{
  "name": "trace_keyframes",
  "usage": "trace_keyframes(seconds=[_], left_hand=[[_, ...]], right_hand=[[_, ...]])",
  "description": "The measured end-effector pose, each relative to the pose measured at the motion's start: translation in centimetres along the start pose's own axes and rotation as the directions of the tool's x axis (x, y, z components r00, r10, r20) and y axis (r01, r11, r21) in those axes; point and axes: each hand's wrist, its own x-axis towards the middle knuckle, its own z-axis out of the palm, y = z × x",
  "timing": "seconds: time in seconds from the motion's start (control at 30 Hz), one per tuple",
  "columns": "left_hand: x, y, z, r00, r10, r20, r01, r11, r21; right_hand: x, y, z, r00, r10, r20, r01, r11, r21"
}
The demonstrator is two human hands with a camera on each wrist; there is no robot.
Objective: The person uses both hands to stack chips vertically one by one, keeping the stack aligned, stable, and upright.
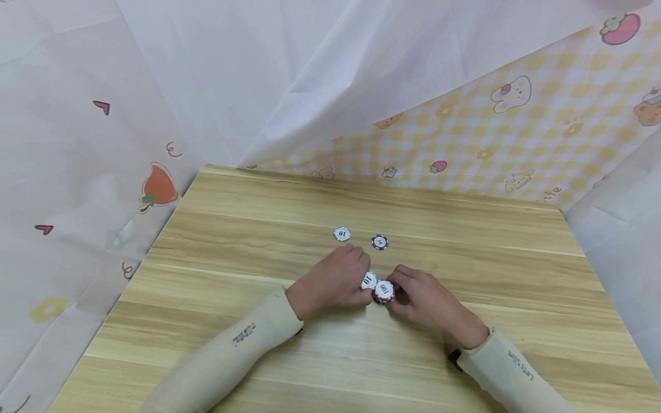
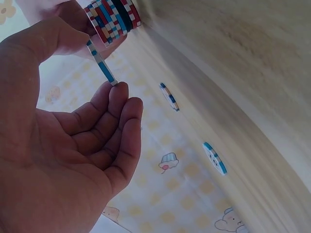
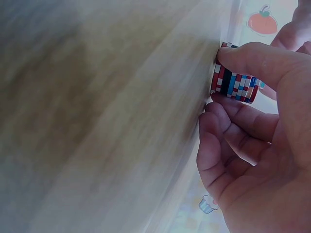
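Observation:
A stack of poker chips [image 1: 384, 291] in red, blue, black and white stands on the table, its top chip marked 100. My left hand [image 1: 338, 281] pinches one light poker chip [image 1: 369, 280] marked 10 between thumb and fingers, beside the stack's top. The left wrist view shows this chip [image 2: 102, 63] edge-on, white and blue. On the stack's other side, my right hand [image 1: 426, 298] grips the stack low down with thumb and fingers; the right wrist view shows the stack [image 3: 238, 85] between them.
Two single chips lie flat on the wooden table [image 1: 258, 229] beyond the hands: a white and light blue chip [image 1: 342, 234] and a dark blue chip [image 1: 380, 242]. Printed cloth [image 1: 465, 126] hangs along the table's far edge, and white cloth [image 1: 67, 172] on the left.

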Motion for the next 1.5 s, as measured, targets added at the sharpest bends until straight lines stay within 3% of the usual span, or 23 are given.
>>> trace_keyframes(seconds=[0.4, 1.1, 1.5], left_hand=[[0.6, 0.9, 0.3, 1.000, 0.019, 0.022, -0.021, 0.999, 0.049], [2.2, 2.3, 0.8, 0.997, -0.001, 0.080, -0.005, 0.997, 0.073], [1.7, 2.3, 1.0, 0.999, 0.001, 0.046, -0.004, 0.997, 0.073]], right_hand=[[0.0, 0.3, 0.2, 1.000, -0.005, 0.006, 0.005, 1.000, -0.011], [0.1, 0.2, 0.1, 1.000, 0.009, 0.008, -0.009, 1.000, -0.024], [0.0, 0.2, 0.0, 1.000, 0.007, 0.015, -0.006, 1.000, -0.017]])
